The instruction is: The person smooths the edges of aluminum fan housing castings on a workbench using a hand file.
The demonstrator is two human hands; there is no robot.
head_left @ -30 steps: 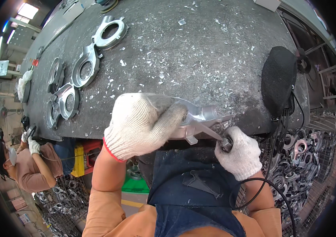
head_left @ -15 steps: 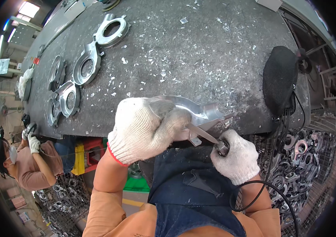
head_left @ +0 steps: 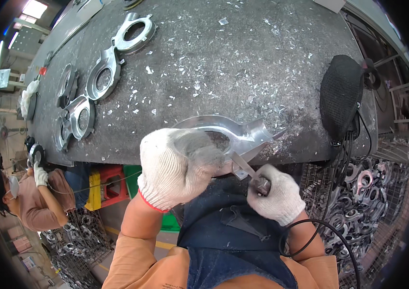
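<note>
At the table's near edge, my left hand (head_left: 178, 161), in a white knit glove with a red cuff, is closed on a silvery ring-shaped metal casting (head_left: 256, 136). Its gloved fingers hide the ring's near left part. My right hand (head_left: 279, 196), gloved the same way, is wrapped round a corded power file (head_left: 262, 186). From its dark metal head a flat file blade (head_left: 244, 165) reaches up and left against the near side of the casting, by the ring opening. A black cable (head_left: 327, 224) loops past my right wrist.
Similar castings (head_left: 103, 77) stand in a row at the left of the grey table (head_left: 214, 62), which is strewn with metal flakes. A black mesh-covered object (head_left: 341, 96) with cables sits at right. Wire baskets (head_left: 358, 207) hold many castings. Another person (head_left: 41, 197) works at far left.
My right hand and the power file have shifted left and slightly down. The left hand's fingers have moved lower on the casting, showing more of its ring opening.
</note>
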